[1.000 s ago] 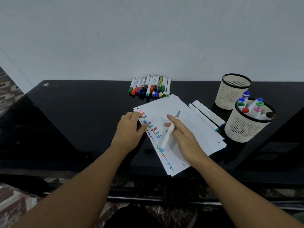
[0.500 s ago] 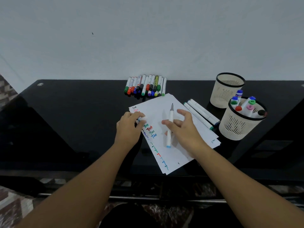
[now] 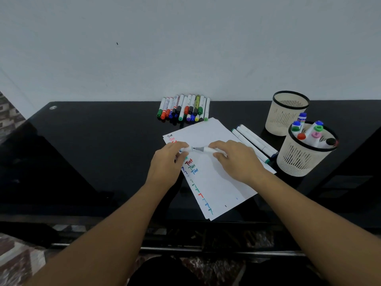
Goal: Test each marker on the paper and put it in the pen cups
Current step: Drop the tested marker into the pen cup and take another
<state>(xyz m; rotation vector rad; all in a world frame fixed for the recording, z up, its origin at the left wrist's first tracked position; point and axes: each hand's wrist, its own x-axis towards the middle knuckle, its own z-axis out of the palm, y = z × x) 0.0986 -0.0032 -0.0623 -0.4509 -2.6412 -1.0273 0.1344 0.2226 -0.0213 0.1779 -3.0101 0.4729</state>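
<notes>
A white marker (image 3: 208, 149) with a grey tip lies level above the white paper (image 3: 216, 182), pinched by my right hand (image 3: 235, 159). My left hand (image 3: 168, 164) pinches its cap (image 3: 186, 149) just left of the tip, the two almost joined. The paper carries a column of coloured test marks down its left side. A row of several capped markers (image 3: 183, 108) lies at the table's far edge. Three long white markers (image 3: 255, 143) lie to the right of the paper. The nearer pen cup (image 3: 303, 162) holds several markers; the farther cup (image 3: 286, 114) looks empty.
The black glossy table (image 3: 92, 151) meets a pale wall at the back. Both cups stand close together at the right, just past the three loose markers. The table's front edge runs beneath my forearms.
My right hand turned the marker from pointing away to lying sideways with its tip to the left. My left hand lifted off the paper and brought the cap up to the tip.
</notes>
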